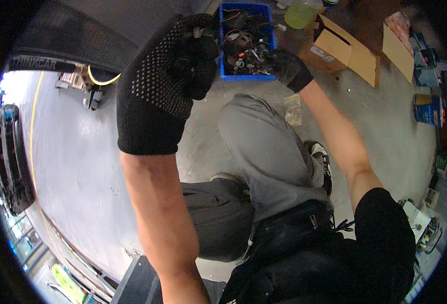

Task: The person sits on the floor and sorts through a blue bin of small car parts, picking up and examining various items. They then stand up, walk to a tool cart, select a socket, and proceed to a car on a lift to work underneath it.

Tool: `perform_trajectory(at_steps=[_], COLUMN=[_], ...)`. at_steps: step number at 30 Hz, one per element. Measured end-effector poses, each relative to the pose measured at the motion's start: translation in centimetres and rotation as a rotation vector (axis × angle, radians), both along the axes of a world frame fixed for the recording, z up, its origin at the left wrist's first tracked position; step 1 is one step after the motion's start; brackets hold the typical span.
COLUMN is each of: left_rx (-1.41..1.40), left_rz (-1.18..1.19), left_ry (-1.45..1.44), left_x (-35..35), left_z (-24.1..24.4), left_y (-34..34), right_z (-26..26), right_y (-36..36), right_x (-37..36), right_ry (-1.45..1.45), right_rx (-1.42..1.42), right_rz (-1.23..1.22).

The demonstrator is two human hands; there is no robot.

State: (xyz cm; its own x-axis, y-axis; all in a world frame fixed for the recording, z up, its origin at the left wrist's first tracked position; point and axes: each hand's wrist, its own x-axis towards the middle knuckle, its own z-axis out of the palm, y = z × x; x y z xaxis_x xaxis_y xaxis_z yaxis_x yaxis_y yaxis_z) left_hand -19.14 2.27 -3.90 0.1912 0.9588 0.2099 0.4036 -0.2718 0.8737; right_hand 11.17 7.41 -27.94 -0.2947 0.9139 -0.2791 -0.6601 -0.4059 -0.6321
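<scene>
A blue plastic bin [222, 72] full of small mixed parts, wires and connectors lies on the floor at the top of the view. My left hand [170, 68], in a black knitted glove with grip dots, is raised close to the camera, left of the bin. Its fingers are curled around something dark with a small light spot; what it is cannot be made out. My right hand [288, 68], gloved in black too, reaches to the bin's right edge, fingertips over the parts. Whether it grips a part is hidden.
Right of the bin stand a yellow-green container [298, 16] and an open cardboard box [333, 49]. A flat packet [293, 110] lies on the floor by my raised knee [257, 129]. Further right is a blue bucket [428, 110]. A wheeled stand [88, 85] is at the left.
</scene>
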Motion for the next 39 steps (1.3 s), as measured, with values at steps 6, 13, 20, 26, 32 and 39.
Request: perform_trajectory(at_steps=[6, 13, 20, 26, 32, 39], left_rx=[-0.07, -0.288, 0.426, 0.342, 0.29, -0.227], left_rz=[-0.041, -0.088, -0.183, -0.193, -0.161, 0.124], left_ry=[0.013, -0.206, 0.108, -0.036, 0.012, -0.426], left_x=[1.2, 1.2, 2.7, 4.8, 2.4, -0.6], left_z=[-0.1, -1.6, -4.1, -2.5, -2.6, -0.8], left_y=[1.3, 3.6, 6.0, 5.0, 2.1, -1.2], right_z=[4.0, 10.1, 19.1, 24.1, 22.6, 22.8], right_y=[-0.6, -0.3, -2.5, -4.0, -4.1, -3.8], right_x=[-0.4, -0.9, -3.0, -4.8, -7.5, -12.2], right_ry=[-0.378, -0.888, -0.963, -0.837, -0.156, -0.367], right_rx=[0.169, 0.492, 0.634, 0.607, 0.258, 0.334], right_rz=[-0.065, -0.151, -0.025, -0.073, 0.021, 0.193])
